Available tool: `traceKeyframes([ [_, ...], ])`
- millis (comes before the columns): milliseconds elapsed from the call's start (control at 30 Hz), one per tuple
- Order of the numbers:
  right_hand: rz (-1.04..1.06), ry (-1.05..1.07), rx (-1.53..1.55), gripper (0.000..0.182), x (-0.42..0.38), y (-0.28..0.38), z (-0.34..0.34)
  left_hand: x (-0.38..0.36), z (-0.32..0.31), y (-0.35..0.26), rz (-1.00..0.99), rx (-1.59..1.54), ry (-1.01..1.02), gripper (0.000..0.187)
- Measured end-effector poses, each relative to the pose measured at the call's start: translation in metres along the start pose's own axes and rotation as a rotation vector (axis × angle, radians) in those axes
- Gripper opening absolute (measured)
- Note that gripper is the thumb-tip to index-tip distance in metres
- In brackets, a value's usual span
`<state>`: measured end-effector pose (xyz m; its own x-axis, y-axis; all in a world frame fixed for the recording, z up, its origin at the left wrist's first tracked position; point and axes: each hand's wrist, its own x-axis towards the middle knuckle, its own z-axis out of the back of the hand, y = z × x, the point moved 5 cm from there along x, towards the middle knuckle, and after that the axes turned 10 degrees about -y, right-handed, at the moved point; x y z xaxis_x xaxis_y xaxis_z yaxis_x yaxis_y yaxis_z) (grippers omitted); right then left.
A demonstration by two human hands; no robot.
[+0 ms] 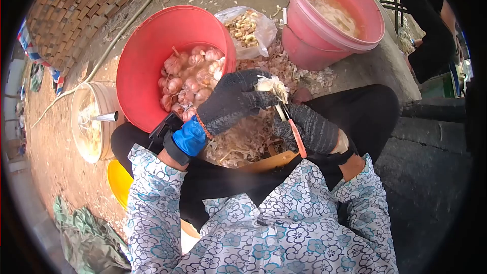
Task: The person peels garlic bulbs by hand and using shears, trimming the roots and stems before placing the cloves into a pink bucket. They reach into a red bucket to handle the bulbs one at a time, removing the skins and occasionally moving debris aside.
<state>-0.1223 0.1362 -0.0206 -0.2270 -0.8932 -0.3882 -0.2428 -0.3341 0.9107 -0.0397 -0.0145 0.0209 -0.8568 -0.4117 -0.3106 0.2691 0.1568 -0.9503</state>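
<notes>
My left hand [231,102], in a dark grey knitted glove, has its fingers wrapped round a partly peeled white garlic bulb [274,87]. My right hand [308,128], gloved the same way, grips a small knife [298,139] with an orange-red handle. Its blade end lies close under the bulb, partly hidden by the fingers. Below both hands, loose garlic skins [241,142] are heaped between my legs. Just beyond my left hand stands a red tub [147,66] with whole pinkish garlic bulbs [190,78] in it.
A clear plastic bag [266,33] of cloves lies behind the tub. A pink bucket [324,50] holds pale contents in liquid. At left are a whitish bucket [83,139], a yellow container [118,182] and a hose [114,45]. Another person [431,25] is at the right.
</notes>
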Motion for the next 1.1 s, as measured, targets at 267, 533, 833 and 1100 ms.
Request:
traceKeyframes([
  [267,-0.297,0.294,0.396,0.038,-0.015,0.012,-0.009,0.000,-0.005,0.007,-0.142,-0.076,0.114,0.047],
  [533,-0.126,0.227,-0.025,0.037,-0.002,-0.032,0.000,0.005,-0.003,-0.006,-0.154,-0.197,0.214,0.043],
  [833,0.331,-0.246,-0.595,0.037,0.011,0.002,-0.005,0.005,0.007,-0.011,-0.201,-0.111,0.181,0.050],
  [1100,0.998,-0.553,-1.165,0.042,0.014,0.011,0.010,0.006,0.010,-0.002,-0.122,-0.605,0.349,0.041],
])
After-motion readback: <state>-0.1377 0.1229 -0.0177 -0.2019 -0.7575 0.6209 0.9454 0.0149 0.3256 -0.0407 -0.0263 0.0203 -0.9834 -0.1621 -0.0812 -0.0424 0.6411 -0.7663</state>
